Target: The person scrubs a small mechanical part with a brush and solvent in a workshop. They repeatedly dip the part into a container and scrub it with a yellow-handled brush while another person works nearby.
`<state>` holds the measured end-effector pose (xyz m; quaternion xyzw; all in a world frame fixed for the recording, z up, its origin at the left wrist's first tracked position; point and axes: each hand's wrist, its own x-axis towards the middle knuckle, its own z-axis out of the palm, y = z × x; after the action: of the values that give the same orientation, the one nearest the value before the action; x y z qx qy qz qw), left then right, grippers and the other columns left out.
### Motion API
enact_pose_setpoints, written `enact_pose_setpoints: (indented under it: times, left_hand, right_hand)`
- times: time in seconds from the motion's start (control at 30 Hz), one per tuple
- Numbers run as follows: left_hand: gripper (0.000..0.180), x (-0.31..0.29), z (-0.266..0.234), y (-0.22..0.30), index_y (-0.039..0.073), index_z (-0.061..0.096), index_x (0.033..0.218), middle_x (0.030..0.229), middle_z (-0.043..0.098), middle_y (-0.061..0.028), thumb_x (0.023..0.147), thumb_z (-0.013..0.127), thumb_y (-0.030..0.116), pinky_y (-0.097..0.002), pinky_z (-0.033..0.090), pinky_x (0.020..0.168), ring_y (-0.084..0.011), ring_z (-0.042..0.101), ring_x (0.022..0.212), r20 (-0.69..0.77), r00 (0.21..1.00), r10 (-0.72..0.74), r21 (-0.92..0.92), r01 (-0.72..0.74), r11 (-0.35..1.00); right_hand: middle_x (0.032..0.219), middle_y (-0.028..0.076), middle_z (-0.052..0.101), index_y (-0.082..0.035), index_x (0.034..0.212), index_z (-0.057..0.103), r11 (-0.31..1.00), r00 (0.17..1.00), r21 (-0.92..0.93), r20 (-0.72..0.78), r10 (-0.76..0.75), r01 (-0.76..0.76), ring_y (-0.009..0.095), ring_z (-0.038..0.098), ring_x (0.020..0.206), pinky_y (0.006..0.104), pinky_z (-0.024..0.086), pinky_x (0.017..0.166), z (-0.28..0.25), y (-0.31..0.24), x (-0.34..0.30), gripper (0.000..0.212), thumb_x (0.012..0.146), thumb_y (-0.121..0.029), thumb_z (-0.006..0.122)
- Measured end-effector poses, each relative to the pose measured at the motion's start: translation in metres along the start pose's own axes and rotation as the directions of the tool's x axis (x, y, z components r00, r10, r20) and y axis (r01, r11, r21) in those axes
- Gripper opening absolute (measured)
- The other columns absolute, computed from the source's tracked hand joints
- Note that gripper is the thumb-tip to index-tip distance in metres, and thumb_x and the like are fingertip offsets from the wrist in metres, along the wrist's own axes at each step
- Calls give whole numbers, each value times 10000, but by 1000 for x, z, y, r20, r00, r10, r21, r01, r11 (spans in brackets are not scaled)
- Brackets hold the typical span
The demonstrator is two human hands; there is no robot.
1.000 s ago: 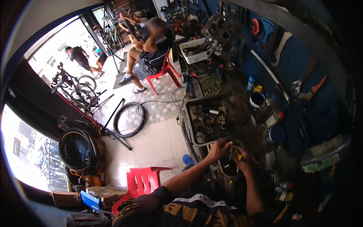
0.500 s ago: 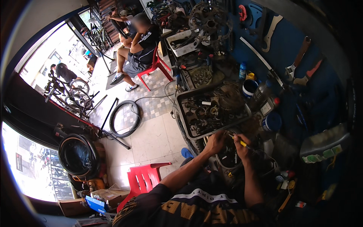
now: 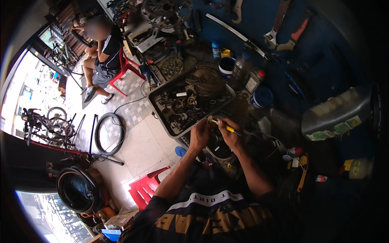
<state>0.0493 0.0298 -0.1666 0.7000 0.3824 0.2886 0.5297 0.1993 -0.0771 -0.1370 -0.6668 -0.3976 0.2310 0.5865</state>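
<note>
Over a smaller container of dark parts (image 3: pixel 220 153), my two hands meet close together. My right hand (image 3: pixel 230 137) is closed around a yellow-and-black screwdriver (image 3: pixel 230 129), its shaft pointing left toward my left hand. The fingers of my left hand (image 3: pixel 199 135) pinch a small brownish piece (image 3: pixel 210 119) at the screwdriver's tip; what kind of piece it is cannot be made out. Just beyond my hands lies a large grey tray (image 3: pixel 163 121) full of greasy metal parts, with a toothed sprocket cluster (image 3: pixel 207 81) at its far right.
Tubs, including a blue one (image 3: pixel 261 98), and a dark bottle (image 3: pixel 242 69) stand beyond the tray. Wrenches (image 3: pixel 271 37) hang on the blue wall. A red chair (image 3: pixel 144 187) is at my left, a tyre (image 3: pixel 110 134) on the floor. A person (image 3: pixel 106 60) sits farther back.
The view has swung to the right, so the bench and tray appear farther left. My hands stay together at the small piece, and the screwdriver remains in my right hand.
</note>
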Motion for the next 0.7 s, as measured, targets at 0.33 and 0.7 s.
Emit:
enact_pose_setpoints:
  times: [0.33,0.7]
  left_hand:
    - [346,-4,-19,-2,-71,589,1391,1284,707,-182,1095,559,105,-414,649,943,-270,704,1178,192,943,-273,-569,334,752]
    - [313,-3,-7,-5,-33,558,1369,1190,739,-162,1097,557,123,-371,649,882,-238,755,1010,148,940,-309,-414,342,843]
  right_hand:
    - [874,179,745,-53,1054,754,934,988,-356,152,28,29,403,743,842,427,556,667,-16,10,6,285,1004,-333,731]
    - [896,123,751,-62,1066,767,977,978,-176,193,-83,118,305,760,860,392,578,725,-17,-10,4,229,987,-277,757]
